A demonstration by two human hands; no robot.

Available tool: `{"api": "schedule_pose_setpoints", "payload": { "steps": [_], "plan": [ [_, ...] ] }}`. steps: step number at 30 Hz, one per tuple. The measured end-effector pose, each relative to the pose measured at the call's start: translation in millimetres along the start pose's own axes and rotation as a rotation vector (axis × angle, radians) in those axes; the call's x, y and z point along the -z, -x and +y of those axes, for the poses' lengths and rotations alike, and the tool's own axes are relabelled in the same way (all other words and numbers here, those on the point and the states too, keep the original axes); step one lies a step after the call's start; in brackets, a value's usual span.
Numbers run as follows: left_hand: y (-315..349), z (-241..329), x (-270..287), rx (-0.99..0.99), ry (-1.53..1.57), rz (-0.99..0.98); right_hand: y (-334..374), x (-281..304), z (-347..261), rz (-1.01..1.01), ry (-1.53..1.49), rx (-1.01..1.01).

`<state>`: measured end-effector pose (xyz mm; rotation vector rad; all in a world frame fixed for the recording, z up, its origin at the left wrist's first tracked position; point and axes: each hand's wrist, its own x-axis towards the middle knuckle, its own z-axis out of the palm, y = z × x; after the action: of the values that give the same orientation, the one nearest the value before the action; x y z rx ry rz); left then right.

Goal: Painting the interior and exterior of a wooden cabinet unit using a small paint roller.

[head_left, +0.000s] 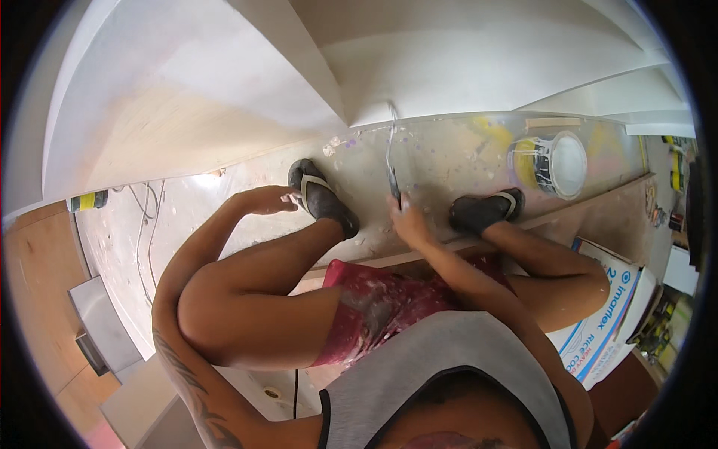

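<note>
My right hand [410, 223] is closed around the dark handle of a small paint roller [390, 153] with a long, thin, bent metal frame. Its pale far end meets the lower part of a white panel [434, 67], just above the floor; white against white, that end is hard to make out. My left hand [275, 200] holds nothing, its fingers loosely apart beside my left foot, which wears a dark sock and a light-strapped flip-flop [314, 182]. To the right of the roller a paint bucket [568, 166] contains white paint.
An angled panel [202, 97], partly white, rises at the left. Paint spots mark the floor [434, 161]. A cable [143, 217] lies at the left. A printed cardboard box [609, 314] stands at the right, beyond a long board [591, 202]. A wood strip [553, 123] lies behind the bucket.
</note>
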<state>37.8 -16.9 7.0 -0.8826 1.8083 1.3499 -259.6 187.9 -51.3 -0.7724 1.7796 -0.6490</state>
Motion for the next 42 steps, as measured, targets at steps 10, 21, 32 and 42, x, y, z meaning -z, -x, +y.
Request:
{"api": "schedule_pose_setpoints", "payload": {
  "steps": [10, 21, 32, 42],
  "plan": [
    [-2, 1, -3, 0.04, -0.045, -0.014, 27, 19, -1, -0.094, -0.19, -0.133],
    [-2, -2, -1, 0.058, -0.069, 0.072, -31, -1, -20, 0.028, -0.09, 0.08],
    [-4, 4, -10, 0.163, 0.063, -0.2, -27, 14, -49, -0.051, -0.181, -0.073],
    [-3, 1, -11, 0.066, 0.042, 0.031, -118, 15, -105, -0.102, -0.047, 0.028]
  ]
}}
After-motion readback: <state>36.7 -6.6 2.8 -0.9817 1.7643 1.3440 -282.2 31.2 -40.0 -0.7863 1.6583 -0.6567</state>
